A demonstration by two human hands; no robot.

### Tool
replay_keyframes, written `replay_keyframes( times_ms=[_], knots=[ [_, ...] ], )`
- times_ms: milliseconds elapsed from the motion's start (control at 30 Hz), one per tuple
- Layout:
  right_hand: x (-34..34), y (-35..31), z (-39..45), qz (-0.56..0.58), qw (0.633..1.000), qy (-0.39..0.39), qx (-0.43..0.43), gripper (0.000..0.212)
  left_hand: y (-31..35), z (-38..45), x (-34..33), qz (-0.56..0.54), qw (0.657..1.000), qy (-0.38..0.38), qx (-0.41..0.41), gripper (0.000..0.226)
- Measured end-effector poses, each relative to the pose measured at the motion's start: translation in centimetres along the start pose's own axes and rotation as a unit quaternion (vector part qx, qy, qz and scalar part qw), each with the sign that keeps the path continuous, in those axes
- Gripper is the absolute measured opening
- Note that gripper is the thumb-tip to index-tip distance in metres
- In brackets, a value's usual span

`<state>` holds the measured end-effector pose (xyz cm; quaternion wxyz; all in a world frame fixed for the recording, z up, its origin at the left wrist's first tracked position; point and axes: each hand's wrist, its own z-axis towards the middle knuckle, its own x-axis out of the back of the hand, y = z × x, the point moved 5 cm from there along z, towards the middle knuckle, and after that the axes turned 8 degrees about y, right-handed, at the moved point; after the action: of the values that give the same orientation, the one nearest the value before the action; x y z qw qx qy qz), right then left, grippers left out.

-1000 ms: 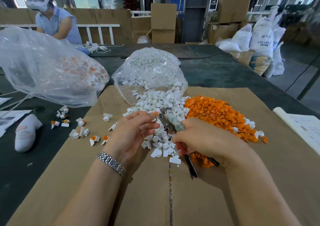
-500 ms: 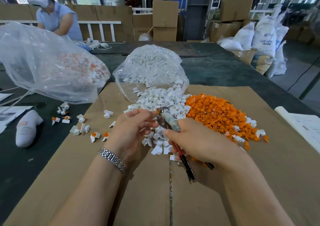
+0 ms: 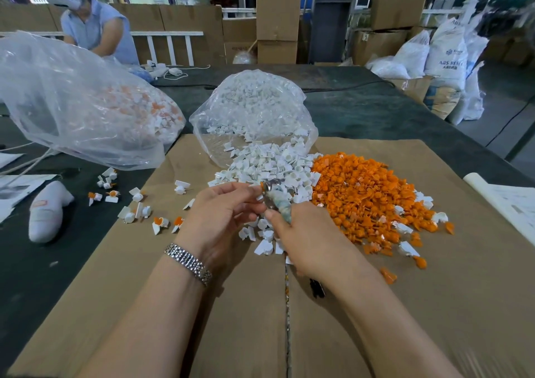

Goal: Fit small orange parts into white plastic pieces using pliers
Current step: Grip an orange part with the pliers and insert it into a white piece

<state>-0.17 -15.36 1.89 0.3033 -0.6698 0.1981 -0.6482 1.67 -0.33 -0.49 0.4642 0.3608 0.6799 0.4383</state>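
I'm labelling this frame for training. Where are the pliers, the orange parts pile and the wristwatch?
pliers (image 3: 278, 205): head view, on the wrapped neck just above the right hand.
orange parts pile (image 3: 359, 192): head view, middle of the heap.
wristwatch (image 3: 188, 263): head view, metal band on the left wrist.

cardboard sheet (image 3: 376, 305): matt brown, creased | white plastic pieces (image 3: 269, 166): smooth plastic | orange parts (image 3: 362, 198): plastic, slight sheen | bags (image 3: 72, 111): clear glossy film, crinkled | pliers (image 3: 276, 201): shiny metal head | bracelet (image 3: 188, 263): polished metal links | desk (image 3: 376, 111): dark matt covering
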Motion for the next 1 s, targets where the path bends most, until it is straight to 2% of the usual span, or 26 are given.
replay_keyframes(
  times_ms=[133,200,267,367,433,467,533,633,733,800,867,933,1000],
  knots=[
    [1.1,0.0,-0.5,0.152,0.983,-0.075,-0.065,0.046,0.2,-0.1,-0.2,-0.013,1.000,-0.018,0.005,0.006],
    [2.3,0.3,-0.5,0.160,0.980,-0.084,-0.083,0.046,0.4,0.0,-0.1,-0.030,0.999,-0.011,-0.002,0.007],
    [3.9,0.9,-0.2,0.105,0.990,-0.048,-0.082,0.051,0.5,-0.1,0.0,-0.039,0.999,-0.003,-0.006,0.008],
    [6.4,2.7,1.3,-0.030,0.995,0.071,-0.070,0.040,0.5,-0.4,0.2,-0.021,1.000,0.009,-0.021,0.011],
    [7.3,4.1,2.3,-0.106,0.982,0.117,-0.100,0.035,0.9,-0.4,0.9,0.056,0.996,0.049,-0.053,0.018],
    [7.5,4.9,2.7,-0.140,0.974,0.134,-0.120,0.036,1.3,-0.4,1.5,0.124,0.985,0.089,-0.084,0.019],
    [7.5,6.2,3.2,-0.211,0.952,0.168,-0.144,0.042,2.5,-0.2,3.4,0.238,0.938,0.199,-0.155,0.013],
    [7.0,7.4,3.2,-0.271,0.930,0.193,-0.153,0.053,4.2,-0.3,6.6,0.300,0.856,0.366,-0.208,0.010],
    [6.4,8.1,3.3,-0.289,0.926,0.191,-0.150,0.062,5.0,-0.3,7.8,0.353,0.792,0.436,-0.241,0.004],
    [6.3,8.1,3.5,-0.300,0.923,0.194,-0.145,0.065,5.1,-0.4,7.1,0.372,0.778,0.419,-0.283,0.006],
    [6.2,8.1,3.6,-0.301,0.922,0.197,-0.144,0.065,4.6,-0.2,5.3,0.423,0.777,0.339,-0.321,0.009],
    [6.0,8.2,3.6,-0.298,0.922,0.200,-0.145,0.065,3.4,0.3,3.9,0.486,0.780,0.248,-0.307,0.008],
    [5.8,8.3,3.5,-0.284,0.925,0.206,-0.143,0.066,2.3,0.8,3.0,0.547,0.773,0.178,-0.267,0.022]
  ],
)
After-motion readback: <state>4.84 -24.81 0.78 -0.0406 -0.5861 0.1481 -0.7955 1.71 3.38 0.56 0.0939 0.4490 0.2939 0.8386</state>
